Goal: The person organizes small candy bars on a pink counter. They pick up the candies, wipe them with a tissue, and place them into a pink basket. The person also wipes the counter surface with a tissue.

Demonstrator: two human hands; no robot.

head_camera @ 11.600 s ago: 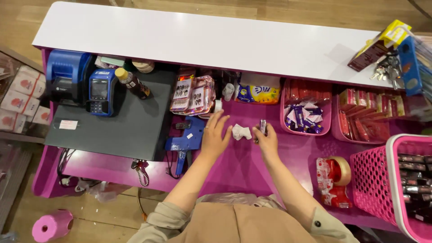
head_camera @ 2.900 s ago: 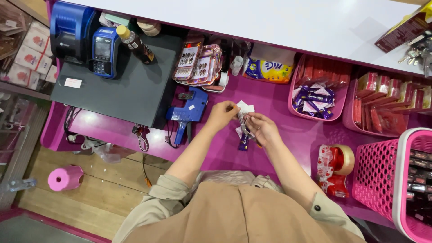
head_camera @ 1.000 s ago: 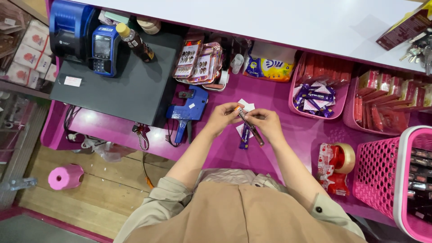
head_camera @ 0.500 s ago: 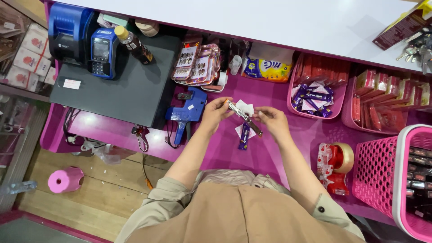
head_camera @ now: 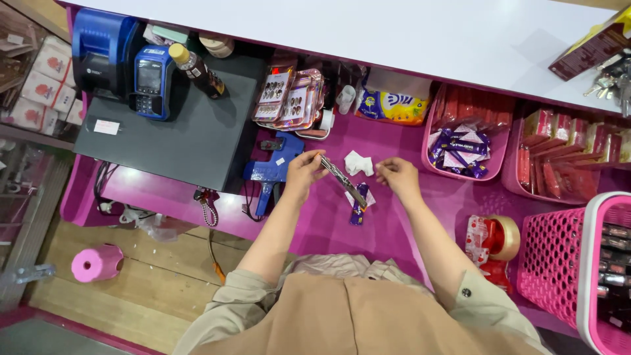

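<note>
The work surface is a magenta tabletop (head_camera: 407, 223) set below a white upper counter (head_camera: 368, 33). Wooden flooring (head_camera: 131, 309) shows at the lower left, where one pink roll (head_camera: 96, 263) stands.

Item count on and around the tabletop:
- One black flat box (head_camera: 190, 135) at the left, carrying one blue printer (head_camera: 102, 49), one blue card terminal (head_camera: 151, 82) and one brown bottle (head_camera: 195, 69) lying tilted.
- One blue label gun (head_camera: 273, 171) just beside the box.
- One stack of pink nail packs (head_camera: 292, 98), exact number not readable.
- One yellow-and-blue pack (head_camera: 391, 105) under the counter edge.
- Two pink trays: the first tray (head_camera: 463, 184) holds purple sachets, the second tray (head_camera: 526, 190) holds red packets.
- One tape roll (head_camera: 506, 236) on a red dispenser.
- One pink basket (head_camera: 559, 263) at the right edge.
- One crumpled white paper (head_camera: 359, 163) and one purple sachet (head_camera: 359, 212) lying on a second white scrap between the hands.

Left hand (head_camera: 303, 172): fingers closed narrowly on the upper end of a slim dark stick (head_camera: 344, 182). The stick slants down and to the right, above the tabletop, with its lower end over the purple sachet.

Right hand (head_camera: 397, 177): fingertips drawn together in a pinch, apart from the stick, near the crumpled paper. Whether it holds anything cannot be told.
</note>
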